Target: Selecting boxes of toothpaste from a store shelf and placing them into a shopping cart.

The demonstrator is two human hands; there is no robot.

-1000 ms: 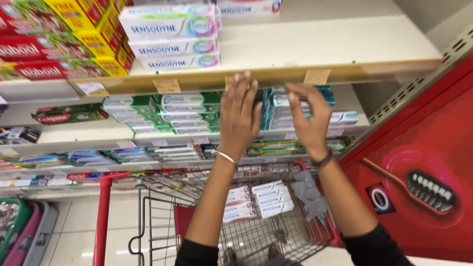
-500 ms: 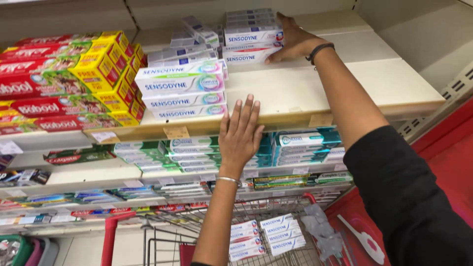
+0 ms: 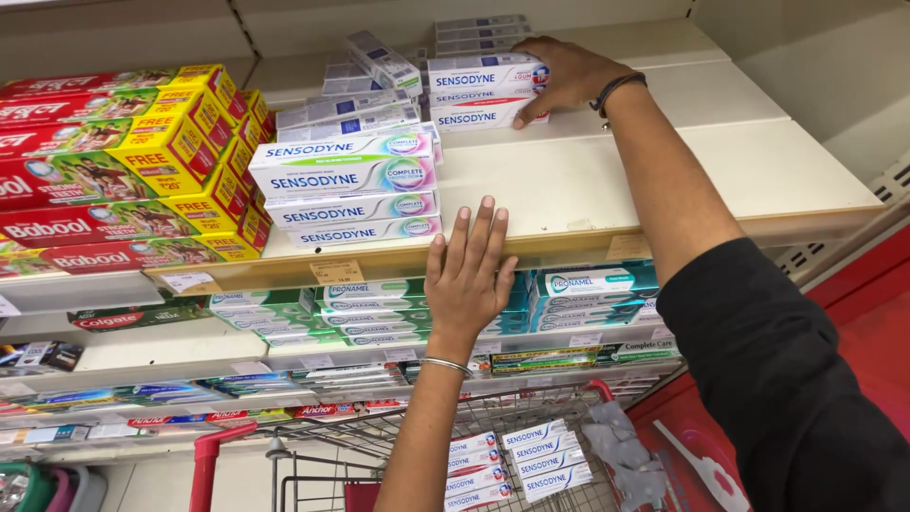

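Hands at the toothpaste shelf

Right hand (image 3: 559,76) wraps fingers over the rear stack of white toothpaste boxes (image 3: 483,93); left hand (image 3: 469,275) lies flat, fingers together, on the shelf's front edge (image 3: 588,248), bare board between them.

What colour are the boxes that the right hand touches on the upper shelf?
The boxes under the right hand are white with blue and red; the head view shows them.

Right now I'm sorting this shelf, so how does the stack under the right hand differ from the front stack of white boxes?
The rear stack lies far back, gripped by the right hand; the front stack sits at the shelf edge, untouched. The rear boxes bear red stripes; the front boxes bear pastel circles. The left hand rests flat beside the front stack. Both are white toothpaste cartons.
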